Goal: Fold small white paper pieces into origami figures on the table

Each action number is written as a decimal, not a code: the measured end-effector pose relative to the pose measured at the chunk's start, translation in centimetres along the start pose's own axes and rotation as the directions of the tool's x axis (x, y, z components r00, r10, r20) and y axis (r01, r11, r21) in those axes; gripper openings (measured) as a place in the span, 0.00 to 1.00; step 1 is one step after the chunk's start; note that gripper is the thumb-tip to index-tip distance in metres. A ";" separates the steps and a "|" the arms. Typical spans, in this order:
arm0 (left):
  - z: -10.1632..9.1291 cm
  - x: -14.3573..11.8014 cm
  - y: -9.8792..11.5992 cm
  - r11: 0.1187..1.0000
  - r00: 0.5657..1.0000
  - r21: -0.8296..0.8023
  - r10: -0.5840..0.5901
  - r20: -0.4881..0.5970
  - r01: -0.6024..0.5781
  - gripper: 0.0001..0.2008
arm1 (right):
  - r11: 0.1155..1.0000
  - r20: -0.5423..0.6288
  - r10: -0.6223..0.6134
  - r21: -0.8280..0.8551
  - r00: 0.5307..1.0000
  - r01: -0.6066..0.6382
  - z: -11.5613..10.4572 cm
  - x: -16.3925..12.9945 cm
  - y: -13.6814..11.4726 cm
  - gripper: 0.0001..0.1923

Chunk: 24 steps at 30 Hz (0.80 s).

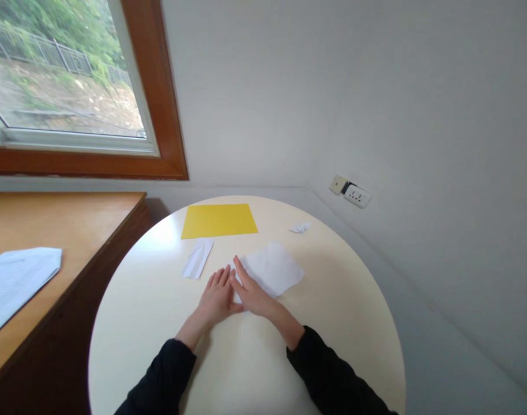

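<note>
Both sleeves frame my hands — left hand (218, 294) flat beside right hand (251, 291), open, pressing the white sheet's (274, 268) near-left corner; it spreads away rightward, nearer my right.

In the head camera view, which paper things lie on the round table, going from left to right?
Small folded white paper strip → flat yellow rectangular sheet → larger white paper sheet under the right hand → small crumpled white paper piece, all on the cream round table.
</note>
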<state>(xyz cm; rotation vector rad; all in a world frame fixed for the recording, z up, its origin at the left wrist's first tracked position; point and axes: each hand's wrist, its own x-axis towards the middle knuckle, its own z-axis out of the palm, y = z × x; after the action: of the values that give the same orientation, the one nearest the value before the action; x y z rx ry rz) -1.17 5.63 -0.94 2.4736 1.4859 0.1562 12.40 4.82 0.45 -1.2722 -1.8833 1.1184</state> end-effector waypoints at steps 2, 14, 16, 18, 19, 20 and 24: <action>0.1 0.0 -0.1 1.000 1.000 -0.003 0.004 -0.006 -0.004 0.48 | 0.995 0.017 0.054 0.083 0.998 -0.056 -0.1 0.9 0.7 0.39; 1.1 0.1 -0.4 1.000 0.999 0.009 -0.008 -0.037 0.008 0.48 | 0.966 0.013 0.056 -0.255 0.998 -0.051 -3.8 2.1 3.1 0.39; 1.3 0.1 -0.5 1.000 0.999 0.005 -0.009 -0.051 0.009 0.49 | 0.906 0.019 0.056 -0.421 0.998 -0.043 -4.7 2.3 3.9 0.38; 1.2 0.1 -0.5 1.000 0.999 0.005 -0.019 -0.047 0.020 0.49 | 0.804 0.028 0.040 -0.594 0.999 -0.016 -5.5 2.4 4.8 0.36; 1.1 0.1 -0.4 1.000 0.999 0.008 -0.026 -0.037 0.026 0.50 | 0.752 0.038 0.027 -0.659 0.999 0.004 -6.0 2.4 5.2 0.35; 0.9 0.0 -0.3 0.999 0.999 0.010 -0.032 -0.025 0.032 0.50 | 0.706 0.043 0.019 -0.708 0.999 0.017 -6.4 2.4 5.6 0.33; 0.4 0.0 0.0 0.999 0.999 0.022 -0.050 0.023 0.049 0.50 | 0.597 0.000 0.024 -0.802 1.000 -0.014 -7.8 2.3 6.9 0.31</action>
<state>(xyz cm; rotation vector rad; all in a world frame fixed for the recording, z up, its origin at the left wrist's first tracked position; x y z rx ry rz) -1.11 5.59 -1.33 2.4440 1.5456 0.1029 21.00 10.68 -1.93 -1.7350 -2.5037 0.1956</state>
